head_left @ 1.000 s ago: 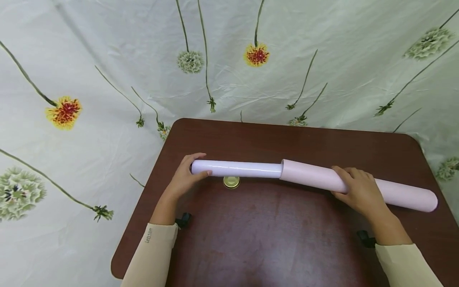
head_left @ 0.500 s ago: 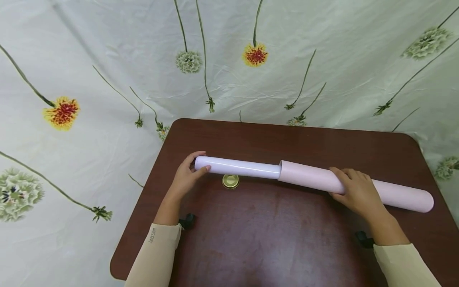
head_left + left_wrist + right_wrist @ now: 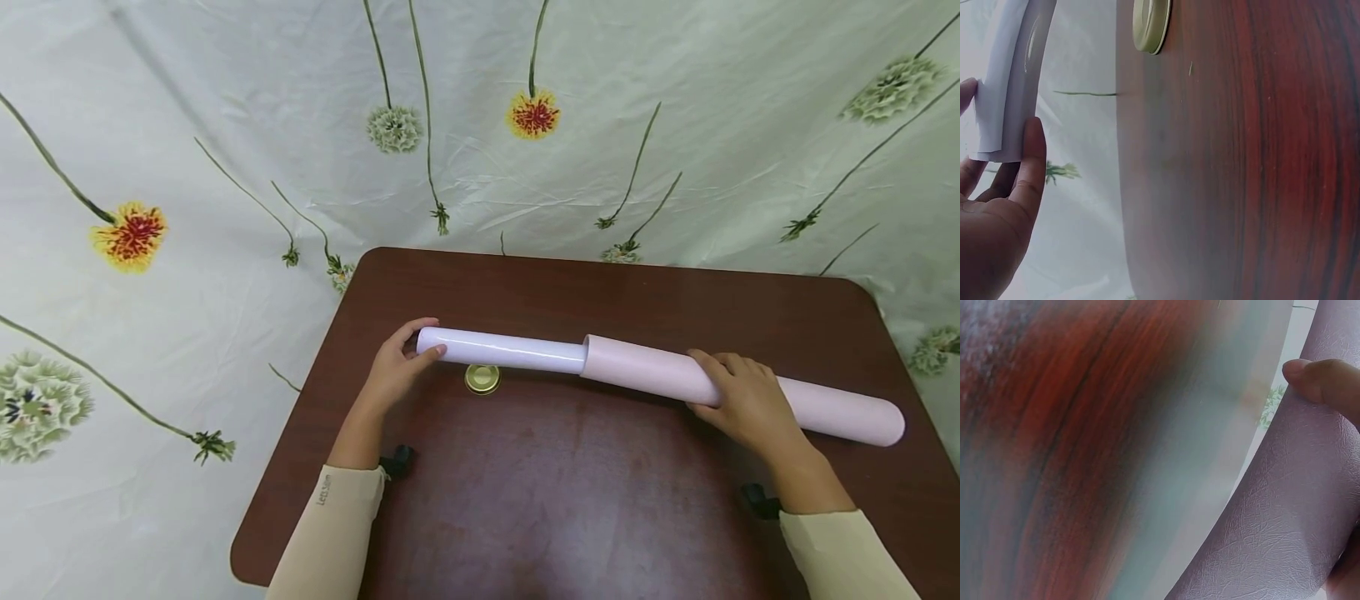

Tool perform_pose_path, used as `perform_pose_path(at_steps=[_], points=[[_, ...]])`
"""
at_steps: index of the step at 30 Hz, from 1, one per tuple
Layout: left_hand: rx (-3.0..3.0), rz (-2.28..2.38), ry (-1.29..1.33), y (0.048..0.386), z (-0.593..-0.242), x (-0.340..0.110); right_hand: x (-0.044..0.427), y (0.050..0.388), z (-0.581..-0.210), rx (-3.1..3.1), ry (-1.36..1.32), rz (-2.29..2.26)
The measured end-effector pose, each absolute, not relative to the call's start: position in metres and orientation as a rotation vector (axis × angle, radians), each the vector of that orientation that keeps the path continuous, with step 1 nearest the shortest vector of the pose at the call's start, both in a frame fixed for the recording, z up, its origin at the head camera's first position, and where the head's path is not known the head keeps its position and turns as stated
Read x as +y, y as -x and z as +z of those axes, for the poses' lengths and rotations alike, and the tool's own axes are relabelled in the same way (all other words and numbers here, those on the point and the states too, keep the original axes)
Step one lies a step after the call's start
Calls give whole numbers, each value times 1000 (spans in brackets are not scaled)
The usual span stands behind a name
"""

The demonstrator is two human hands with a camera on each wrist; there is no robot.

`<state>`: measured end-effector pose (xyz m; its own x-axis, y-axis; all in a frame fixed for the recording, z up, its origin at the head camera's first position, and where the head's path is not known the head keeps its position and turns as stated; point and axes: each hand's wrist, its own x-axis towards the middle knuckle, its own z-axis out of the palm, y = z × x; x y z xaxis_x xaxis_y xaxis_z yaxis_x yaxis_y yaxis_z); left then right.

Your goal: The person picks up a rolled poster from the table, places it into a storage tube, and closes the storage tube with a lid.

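Note:
A glossy white paper roll (image 3: 502, 348) lies partly inside a pale pink tube (image 3: 645, 365), its right part hidden there. My left hand (image 3: 393, 367) holds the roll's left end, thumb in front and fingers behind. In the left wrist view, thumb and fingers lie around the end of the white roll (image 3: 1007, 87), where a paper edge runs lengthwise. My right hand (image 3: 750, 400) grips the pink tube near its middle from above. The right wrist view has the thumb across the textured pink tube (image 3: 1272, 506).
A gold jar lid (image 3: 482, 379) rests on the dark brown table (image 3: 525, 483), just below the white roll. Behind the table hangs a pale cloth (image 3: 465, 167) printed with flowers. The tube's closed right end comes close to the table's right edge.
My left hand has moved to the right with the white roll, so less of the roll sticks out of the pink tube. My right hand keeps its grip, almost still.

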<state>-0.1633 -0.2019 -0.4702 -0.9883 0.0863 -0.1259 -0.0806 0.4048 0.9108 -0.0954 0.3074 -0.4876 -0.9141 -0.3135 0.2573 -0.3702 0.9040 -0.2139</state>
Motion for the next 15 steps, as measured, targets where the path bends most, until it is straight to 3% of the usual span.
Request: perform_pose_path(at_steps=[15], points=[[2565,1670,-92,165,-479,-201,306,95,-486,-2882,-509,364]])
